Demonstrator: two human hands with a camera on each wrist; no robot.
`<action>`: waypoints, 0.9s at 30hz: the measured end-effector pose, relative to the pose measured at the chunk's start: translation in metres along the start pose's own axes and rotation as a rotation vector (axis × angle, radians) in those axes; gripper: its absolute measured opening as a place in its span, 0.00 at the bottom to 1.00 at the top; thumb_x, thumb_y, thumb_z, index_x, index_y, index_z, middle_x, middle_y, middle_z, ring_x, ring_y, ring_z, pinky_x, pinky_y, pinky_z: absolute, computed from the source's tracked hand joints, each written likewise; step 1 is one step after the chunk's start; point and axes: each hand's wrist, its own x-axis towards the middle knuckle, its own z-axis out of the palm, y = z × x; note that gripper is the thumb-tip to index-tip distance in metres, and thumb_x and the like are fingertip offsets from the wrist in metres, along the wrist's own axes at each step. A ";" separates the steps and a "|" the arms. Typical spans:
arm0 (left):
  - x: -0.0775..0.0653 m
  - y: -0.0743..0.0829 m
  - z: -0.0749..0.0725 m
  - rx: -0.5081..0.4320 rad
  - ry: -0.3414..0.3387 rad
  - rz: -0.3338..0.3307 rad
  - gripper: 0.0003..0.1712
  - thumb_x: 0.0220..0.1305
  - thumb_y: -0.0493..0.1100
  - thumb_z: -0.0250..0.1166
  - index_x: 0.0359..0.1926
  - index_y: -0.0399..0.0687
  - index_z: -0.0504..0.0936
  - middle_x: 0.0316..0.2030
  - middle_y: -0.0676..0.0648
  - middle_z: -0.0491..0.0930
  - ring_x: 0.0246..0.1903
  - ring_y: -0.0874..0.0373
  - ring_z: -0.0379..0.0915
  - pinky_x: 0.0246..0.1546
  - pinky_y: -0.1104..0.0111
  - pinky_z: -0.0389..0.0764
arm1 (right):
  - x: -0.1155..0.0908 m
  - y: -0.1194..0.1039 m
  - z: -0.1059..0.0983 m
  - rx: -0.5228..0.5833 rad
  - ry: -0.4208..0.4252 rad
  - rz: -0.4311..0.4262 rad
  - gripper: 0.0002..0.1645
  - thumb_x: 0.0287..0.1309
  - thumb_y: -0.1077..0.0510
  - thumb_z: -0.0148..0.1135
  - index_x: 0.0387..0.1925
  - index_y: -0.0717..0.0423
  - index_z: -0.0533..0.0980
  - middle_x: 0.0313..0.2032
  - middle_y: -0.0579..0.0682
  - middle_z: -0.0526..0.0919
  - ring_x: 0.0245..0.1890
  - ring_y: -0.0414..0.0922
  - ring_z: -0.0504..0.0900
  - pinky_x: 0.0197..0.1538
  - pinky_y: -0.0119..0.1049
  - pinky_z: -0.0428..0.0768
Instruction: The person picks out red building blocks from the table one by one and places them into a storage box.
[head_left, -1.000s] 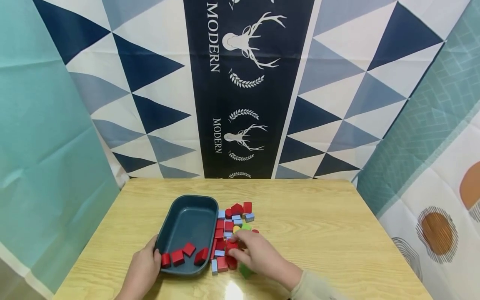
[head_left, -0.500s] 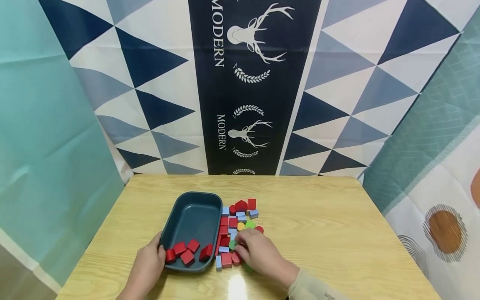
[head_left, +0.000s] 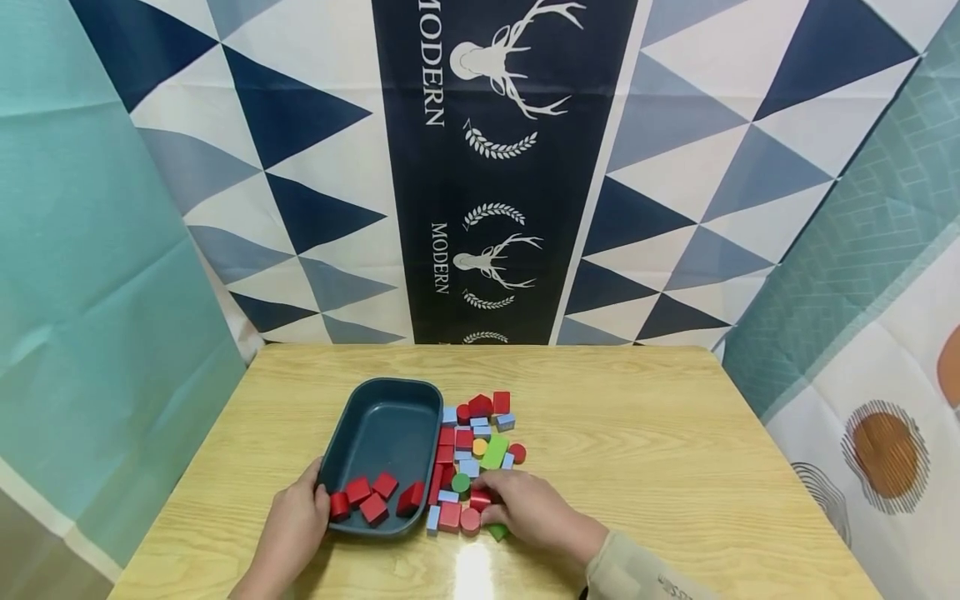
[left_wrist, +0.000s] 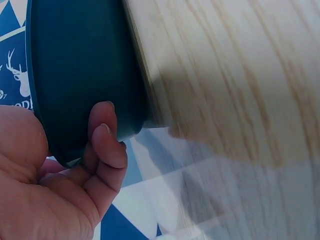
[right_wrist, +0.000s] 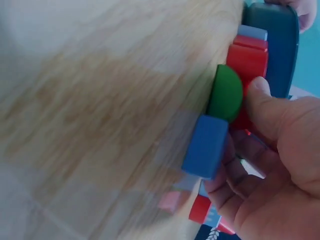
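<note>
In the head view my left hand (head_left: 292,517) grips the near left corner of a dark teal tray (head_left: 390,533). The left wrist view shows fingers curled against the tray wall (left_wrist: 85,65). Several red blocks (head_left: 373,508) lie in the tray's near end. My right hand (head_left: 536,512) is at the near right of the block pile, pinching a red block (head_left: 480,498) between thumb and fingers; the fingers partly hide it. Beside those fingers in the right wrist view are a green rounded block (right_wrist: 226,94) and a blue block (right_wrist: 205,145).
Red, blue, green and yellow blocks crowd against the tray's right side, among them a light green block (head_left: 495,452), a yellow cylinder (head_left: 480,447) and a dark green cylinder (head_left: 461,483). The wooden table (head_left: 637,433) extends to the right. Patterned cloth (head_left: 322,167) hangs behind.
A red block has been added in the tray since the earliest frame. My right hand, holding a red block then, is back at the pile around another. The left hand stays on the tray.
</note>
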 end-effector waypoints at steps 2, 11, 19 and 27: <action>0.000 0.000 0.000 0.002 0.001 -0.002 0.29 0.75 0.33 0.52 0.73 0.20 0.67 0.64 0.20 0.76 0.62 0.28 0.80 0.58 0.39 0.84 | 0.002 0.000 0.000 -0.012 -0.006 -0.015 0.22 0.68 0.49 0.72 0.60 0.51 0.83 0.49 0.43 0.89 0.45 0.37 0.82 0.53 0.40 0.87; 0.000 0.000 0.001 -0.001 -0.001 -0.002 0.30 0.75 0.33 0.52 0.73 0.20 0.68 0.64 0.20 0.76 0.62 0.29 0.80 0.58 0.40 0.84 | 0.016 -0.025 -0.017 0.333 0.027 0.036 0.19 0.70 0.50 0.69 0.57 0.52 0.81 0.37 0.39 0.82 0.34 0.35 0.78 0.37 0.28 0.80; 0.001 0.001 0.006 -0.024 -0.007 -0.001 0.29 0.75 0.33 0.52 0.73 0.22 0.68 0.64 0.21 0.76 0.61 0.31 0.81 0.57 0.41 0.85 | 0.021 -0.056 -0.013 0.244 0.057 -0.055 0.18 0.71 0.50 0.69 0.57 0.53 0.82 0.42 0.41 0.84 0.38 0.32 0.77 0.44 0.27 0.83; 0.001 0.000 0.004 -0.018 0.022 0.000 0.29 0.75 0.33 0.53 0.72 0.22 0.70 0.62 0.21 0.78 0.46 0.42 0.85 0.49 0.45 0.88 | -0.006 -0.038 0.009 -0.177 0.036 -0.143 0.21 0.66 0.46 0.75 0.57 0.46 0.83 0.48 0.41 0.86 0.46 0.35 0.80 0.56 0.33 0.85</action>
